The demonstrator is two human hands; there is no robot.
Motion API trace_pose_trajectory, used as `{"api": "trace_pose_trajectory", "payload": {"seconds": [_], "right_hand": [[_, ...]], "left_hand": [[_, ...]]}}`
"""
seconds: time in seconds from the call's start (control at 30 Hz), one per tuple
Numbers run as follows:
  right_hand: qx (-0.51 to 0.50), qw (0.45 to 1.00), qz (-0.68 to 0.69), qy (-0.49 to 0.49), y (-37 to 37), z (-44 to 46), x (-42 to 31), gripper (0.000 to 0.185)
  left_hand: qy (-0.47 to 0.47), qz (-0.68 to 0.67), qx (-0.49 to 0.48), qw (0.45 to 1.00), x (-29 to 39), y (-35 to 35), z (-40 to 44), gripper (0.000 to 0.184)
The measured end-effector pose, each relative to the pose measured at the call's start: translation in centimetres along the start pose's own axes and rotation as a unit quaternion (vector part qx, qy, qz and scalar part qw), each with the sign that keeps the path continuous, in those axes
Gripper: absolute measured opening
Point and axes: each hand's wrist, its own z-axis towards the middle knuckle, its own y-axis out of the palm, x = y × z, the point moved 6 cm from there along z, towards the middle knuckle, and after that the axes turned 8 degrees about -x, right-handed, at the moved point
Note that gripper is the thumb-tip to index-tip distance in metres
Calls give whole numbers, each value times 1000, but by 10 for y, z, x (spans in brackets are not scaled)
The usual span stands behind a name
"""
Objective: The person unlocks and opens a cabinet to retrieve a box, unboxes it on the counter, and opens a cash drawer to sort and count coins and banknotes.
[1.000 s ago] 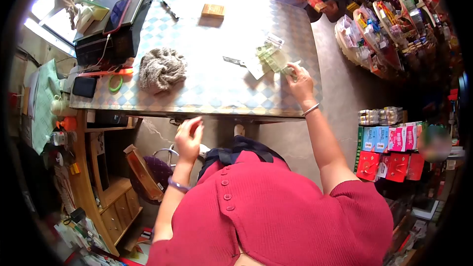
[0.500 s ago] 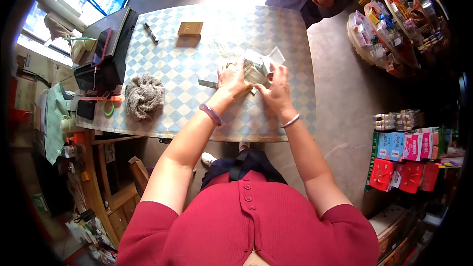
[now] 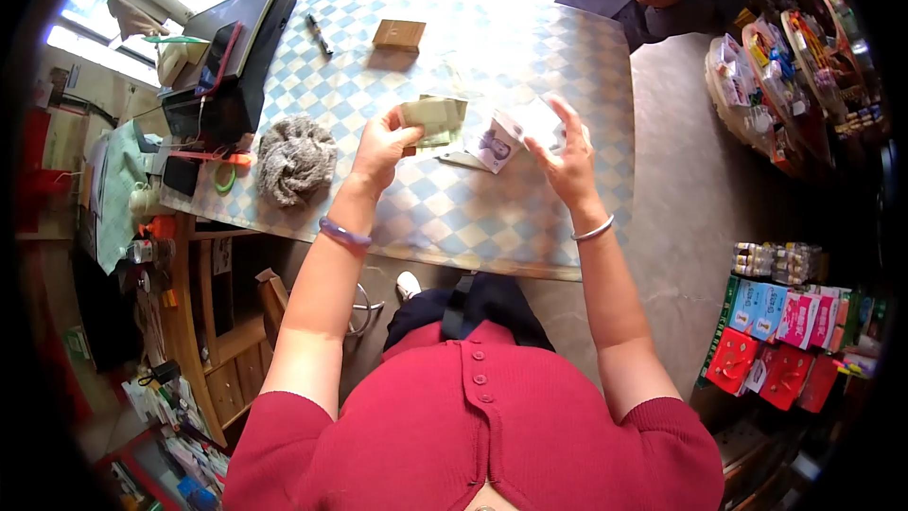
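My left hand (image 3: 383, 147) pinches a few greenish banknotes (image 3: 436, 120) above the checkered table (image 3: 378, 208). To its right, my right hand (image 3: 569, 153) has its thumb and fingers on whitish papers (image 3: 541, 121), washed out by glare. Between the hands a purplish banknote with a portrait (image 3: 495, 146) slants downward, touching the papers. Part of a dark, flat strip (image 3: 463, 161) shows on the table beneath the notes. A grey knitted cloth (image 3: 296, 161) lies left of my left hand.
A small brown box (image 3: 399, 35) and a pen (image 3: 320, 35) lie toward the back. A black case with a phone (image 3: 219, 59) stands at the left. Across the table another person (image 3: 662, 0) holds a small red packet. Goods racks (image 3: 776, 85) stand at the right.
My left hand first came up from below the table edge to the notes, then moved left with the greenish ones. My right hand has shifted slightly right with the whitish papers.
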Motion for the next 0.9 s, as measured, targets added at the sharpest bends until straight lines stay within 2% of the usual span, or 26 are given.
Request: {"api": "trace_pose_trajectory", "payload": {"seconds": [0.13, 0.2, 0.23, 0.27, 0.33, 0.4, 0.47, 0.5, 0.53, 0.6, 0.67, 0.7, 0.73, 0.8, 0.87, 0.9], "right_hand": [[-19, 996, -87, 31, 37, 9, 0, 59], [-70, 962, -264, -17, 60, 9, -2, 48], [-97, 961, -257, 30, 66, 12, 6, 37], [-78, 963, -259, -11, 68, 12, 15, 26], [-41, 987, -151, 21, 67, 12, 13, 21], [-22, 993, -113, 19, 73, 6, -16, 25], [-52, 997, -50, 22, 91, -2, -50, 36], [-72, 992, -103, 1, 101, -8, -57, 58], [-144, 978, -138, 56, 115, -14, -59, 81], [-142, 958, -247, 2, 135, -29, -53, 90], [-142, 938, -316, 16, 131, -41, -72, 90], [-87, 953, -291, -11, 125, -47, -89, 91], [-41, 964, -261, -42, 113, -57, -121, 70], [-17, 995, -91, -48, 107, -87, -153, 41], [-68, 994, -66, -47, 121, -131, -144, 22], [-109, 991, 65, 51, 133, -160, -127, 18]], "left_hand": [[39, -31, 13, 999, -4, -28, -19, 32], [31, 10, 69, 997, -6, -46, -33, 32], [39, 32, 80, 996, -2, -50, -40, 32], [39, 29, 82, 995, -10, -62, -41, 32], [109, 154, 97, 977, -19, -92, -37, 33], [158, 312, 109, 930, -28, -114, -36, 42], [185, 328, 152, 914, -5, -101, -65, 48], [208, 349, 135, 904, -3, -102, -72, 53], [222, 382, 134, 887, 3, -102, -83, 53], [253, 389, 129, 876, -4, -131, -82, 51], [248, 363, 126, 889, 0, -164, -74, 47], [260, 359, 135, 886, 10, -173, -79, 38], [266, 326, 134, 897, 21, -177, -87, 30], [309, 271, 110, 905, 42, -158, -138, 22], [351, 261, 42, 898, 9, -145, -189, 16], [302, 246, 24, 921, -22, -140, -207, 18]]}}
